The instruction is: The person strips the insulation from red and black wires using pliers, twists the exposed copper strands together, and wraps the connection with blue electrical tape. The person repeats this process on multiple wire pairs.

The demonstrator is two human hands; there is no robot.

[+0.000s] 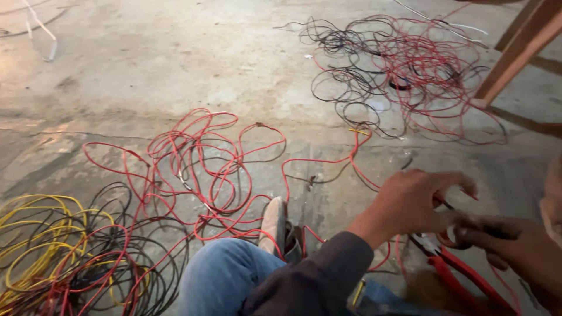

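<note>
- Lower right of the frame: the left hand (410, 202) reaches across in a dark grey sleeve (310, 275), fingers curled and pinched down on a strand of red wire (328, 161) right where the two hands meet.
- The right hand (515, 248) sits at the far right edge, closed around red-handled pliers (462, 269); the handles run down towards the bottom right corner and the metal nose points up to the left hand's fingertips.
- It's blurred where the pliers' nose meets the wire, so I cannot tell whether the tool is biting the strand or just lying beside it.
- That red wire trails up and left from the hands, looping over the concrete floor (175, 64) into a loose red tangle (205, 158) in the middle of the frame.
- Bottom centre: a knee in blue jeans (222, 275), and just beyond it a pale shoe (273, 225) resting among the red loops.
- Lower left corner: a heap of yellow wire (35, 234) mixed with black and red strands.
- Upper right: a second big pile of red and black wire (410, 70), well apart from the hands, lying at the foot of a slanted wooden leg (515, 50).
</note>
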